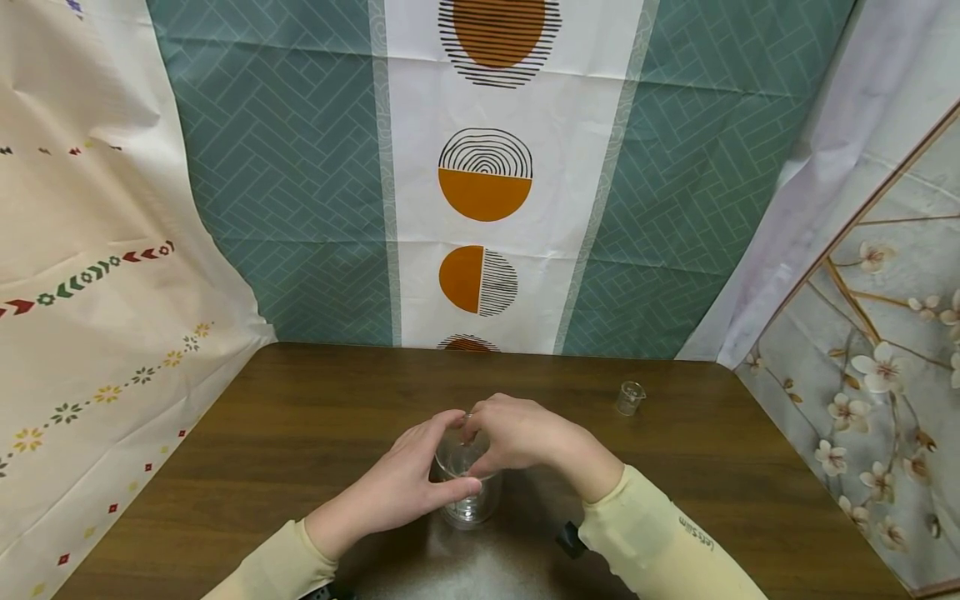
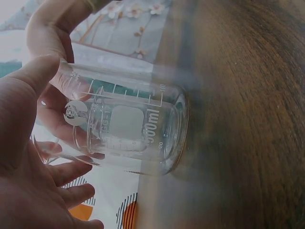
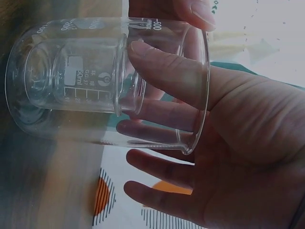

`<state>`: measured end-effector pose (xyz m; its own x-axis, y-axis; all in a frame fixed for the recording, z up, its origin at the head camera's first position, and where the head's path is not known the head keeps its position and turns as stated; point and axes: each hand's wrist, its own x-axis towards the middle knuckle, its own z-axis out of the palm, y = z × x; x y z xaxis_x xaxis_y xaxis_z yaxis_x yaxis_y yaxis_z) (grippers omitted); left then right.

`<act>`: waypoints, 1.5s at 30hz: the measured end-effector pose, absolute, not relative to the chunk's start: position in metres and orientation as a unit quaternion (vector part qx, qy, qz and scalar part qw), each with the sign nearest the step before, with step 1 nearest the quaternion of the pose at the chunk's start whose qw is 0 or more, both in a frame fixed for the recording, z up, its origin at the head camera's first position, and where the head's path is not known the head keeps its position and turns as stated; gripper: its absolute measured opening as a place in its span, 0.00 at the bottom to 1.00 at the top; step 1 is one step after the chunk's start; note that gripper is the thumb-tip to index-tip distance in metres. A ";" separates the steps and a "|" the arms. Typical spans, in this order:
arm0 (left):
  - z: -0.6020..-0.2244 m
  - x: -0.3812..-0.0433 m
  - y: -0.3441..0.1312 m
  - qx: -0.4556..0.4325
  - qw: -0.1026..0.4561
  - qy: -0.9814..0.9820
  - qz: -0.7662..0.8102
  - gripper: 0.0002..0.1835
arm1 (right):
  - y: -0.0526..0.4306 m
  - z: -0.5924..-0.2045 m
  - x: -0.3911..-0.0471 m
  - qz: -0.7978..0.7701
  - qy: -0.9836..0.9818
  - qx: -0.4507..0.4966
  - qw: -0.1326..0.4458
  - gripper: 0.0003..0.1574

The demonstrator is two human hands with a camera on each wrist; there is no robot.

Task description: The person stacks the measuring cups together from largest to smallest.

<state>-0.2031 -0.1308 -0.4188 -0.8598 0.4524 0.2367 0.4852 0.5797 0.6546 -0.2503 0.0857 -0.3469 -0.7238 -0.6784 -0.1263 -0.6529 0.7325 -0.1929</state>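
- The large beaker, marked 500ml, stands upright on the table.
- The left hand curves wide round its rim, holding it between thumb and fingers.
- A smaller inner beaker sits inside, apparently with another nested in it.
- The right hand reaches in, thumb and fingers either side of the inner rims; I cannot tell whether it grips.
- A tiny beaker stands well apart, far right.
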 end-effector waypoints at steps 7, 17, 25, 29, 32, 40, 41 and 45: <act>-0.418 -0.203 -0.131 -0.267 0.026 -0.889 -0.372 0.49 | 0.086 -0.348 -0.251 -0.073 0.926 -0.358 0.096 0.25; -0.418 -0.203 -0.130 -0.267 0.026 -0.889 -0.372 0.49 | 0.085 -0.348 -0.251 -0.075 0.928 -0.351 0.103 0.24; -0.418 -0.203 -0.130 -0.267 0.025 -0.889 -0.372 0.49 | 0.085 -0.349 -0.250 -0.084 0.930 -0.341 0.113 0.25; -0.418 -0.202 -0.130 -0.267 0.025 -0.889 -0.372 0.49 | 0.086 -0.350 -0.251 -0.089 0.929 -0.339 0.116 0.25; -0.418 -0.203 -0.130 -0.268 0.026 -0.888 -0.372 0.48 | 0.087 -0.350 -0.251 -0.097 0.929 -0.338 0.119 0.23; -0.418 -0.203 -0.129 -0.268 0.035 -0.892 -0.362 0.49 | 0.092 -0.349 -0.247 -0.134 0.925 -0.339 0.107 0.22; -0.418 -0.203 -0.129 -0.268 0.036 -0.893 -0.361 0.49 | 0.093 -0.349 -0.247 -0.138 0.925 -0.339 0.104 0.22; -0.418 -0.202 -0.129 -0.266 0.038 -0.893 -0.360 0.50 | 0.095 -0.351 -0.246 -0.152 0.923 -0.341 0.094 0.22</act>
<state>-0.2025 -0.1295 -0.4176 -0.8555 0.4482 0.2591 0.5027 0.5992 0.6231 -0.2462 0.0954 -0.3508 -0.7504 -0.6573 -0.0699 -0.6001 0.7218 -0.3446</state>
